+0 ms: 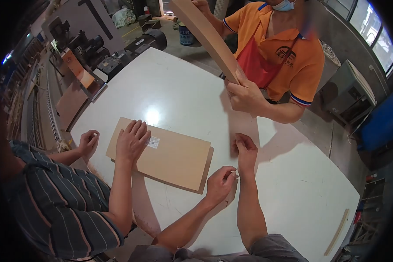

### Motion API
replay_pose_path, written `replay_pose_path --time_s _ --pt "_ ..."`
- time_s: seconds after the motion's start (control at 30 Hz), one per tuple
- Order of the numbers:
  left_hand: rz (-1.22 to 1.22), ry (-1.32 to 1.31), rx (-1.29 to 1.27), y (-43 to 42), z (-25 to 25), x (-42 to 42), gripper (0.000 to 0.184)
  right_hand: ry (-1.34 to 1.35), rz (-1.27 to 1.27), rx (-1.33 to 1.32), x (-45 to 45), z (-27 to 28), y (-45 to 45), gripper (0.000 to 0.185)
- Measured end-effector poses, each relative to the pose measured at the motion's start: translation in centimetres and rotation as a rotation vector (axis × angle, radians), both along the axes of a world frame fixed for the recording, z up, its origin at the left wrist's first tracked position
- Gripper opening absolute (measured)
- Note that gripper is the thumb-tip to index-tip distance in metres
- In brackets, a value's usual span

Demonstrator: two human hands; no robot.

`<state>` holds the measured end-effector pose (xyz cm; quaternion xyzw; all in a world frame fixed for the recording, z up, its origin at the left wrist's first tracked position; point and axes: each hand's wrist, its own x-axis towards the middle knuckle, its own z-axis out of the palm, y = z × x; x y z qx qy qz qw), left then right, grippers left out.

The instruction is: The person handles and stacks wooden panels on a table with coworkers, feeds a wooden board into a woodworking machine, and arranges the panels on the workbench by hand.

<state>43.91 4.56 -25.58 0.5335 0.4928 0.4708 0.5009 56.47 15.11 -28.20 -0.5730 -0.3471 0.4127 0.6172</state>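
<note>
Both of my hands are over the white table (292, 174), near its middle. My left hand (221, 183) has its fingers curled, thumb against the forefinger; whether anything small is between them I cannot make out. Just right of it and farther forward, my right hand (245, 150) is bent with its fingertips pinched together, and what they hold, if anything, is too small to name. A flat tan board (174, 159) with a white label (153, 142) lies left of my left hand. A co-worker's hand (133, 139) rests on that board.
Across the table a person in an orange shirt (310, 56) holds up a long board (209, 39). At the left stands a co-worker in a striped shirt (65, 205). A narrow strip (336, 231) lies at the right; machinery (105, 61) stands at the back left.
</note>
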Motion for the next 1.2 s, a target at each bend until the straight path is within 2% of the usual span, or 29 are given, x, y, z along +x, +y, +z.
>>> replay_pose_path --time_s 0.13,0.33,0.73,1.2 --pt "-0.008 -0.059 -0.036 0.0 -0.4 0.2 0.019 0.002 -0.005 0.032 -0.1 0.2 -0.2 0.016" --pt "-0.018 0.029 -0.007 0.0 -0.3 -0.1 0.019 0.041 0.019 -0.044 -0.3 1.8 -0.5 0.019" --pt "-0.021 0.0 -0.03 0.0 -0.3 0.0 0.019 0.072 0.042 -0.09 -0.6 3.4 -0.8 0.02" --pt "-0.053 -0.009 -0.073 0.0 -1.4 -0.1 0.021 0.078 0.056 -0.074 -0.8 2.7 -0.8 0.022"
